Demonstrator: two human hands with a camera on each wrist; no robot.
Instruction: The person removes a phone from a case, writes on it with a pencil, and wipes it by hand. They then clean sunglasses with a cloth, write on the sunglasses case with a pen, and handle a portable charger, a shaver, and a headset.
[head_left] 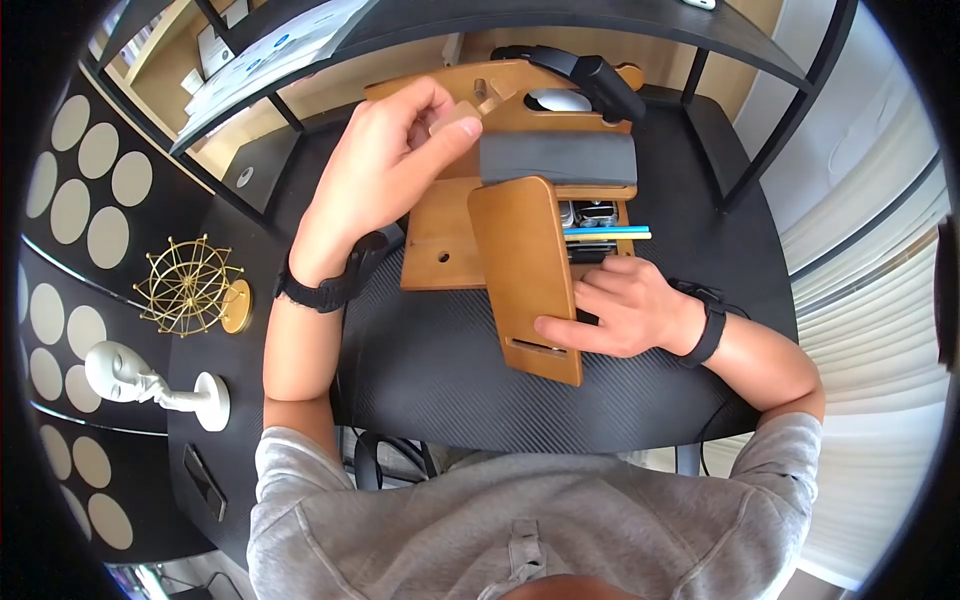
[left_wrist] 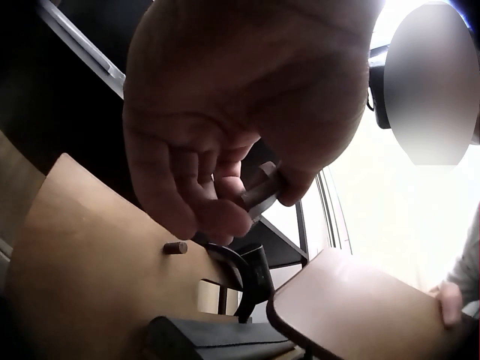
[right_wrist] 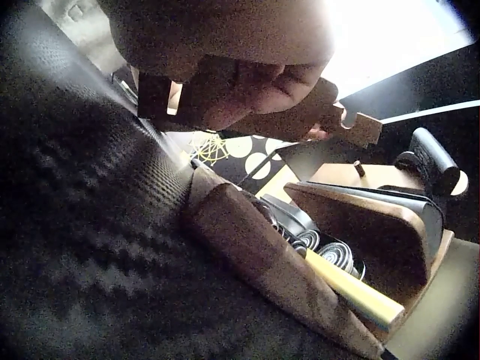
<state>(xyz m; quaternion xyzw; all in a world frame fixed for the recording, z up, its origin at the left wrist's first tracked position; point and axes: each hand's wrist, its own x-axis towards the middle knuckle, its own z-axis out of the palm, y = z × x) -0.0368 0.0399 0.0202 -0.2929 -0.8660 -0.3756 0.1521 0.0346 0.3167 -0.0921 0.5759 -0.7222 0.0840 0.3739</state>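
My left hand (head_left: 395,155) is raised over the wooden stand and pinches a small wooden piece (left_wrist: 262,191) between thumb and fingers. Behind it, the stand's upright back board (head_left: 405,92) carries a short round peg (left_wrist: 175,248). My right hand (head_left: 625,310) grips a flat wooden panel (head_left: 525,270) near its slotted lower end, holding it tilted in front of the stand. Part of the stand's base (head_left: 440,240), with a small hole, shows left of the panel. To the panel's right, a compartment holds a blue-and-yellow stick (head_left: 610,233) and a black-and-silver item (right_wrist: 335,257).
A grey pad (head_left: 560,158) covers the stand's middle. A black headset-like item (head_left: 600,85) and a white mouse (head_left: 560,101) sit at its top. A black shelf frame (head_left: 560,14) spans the desk. Left are a gold wheel ornament (head_left: 190,288), white figurine (head_left: 125,375) and phone (head_left: 205,482).
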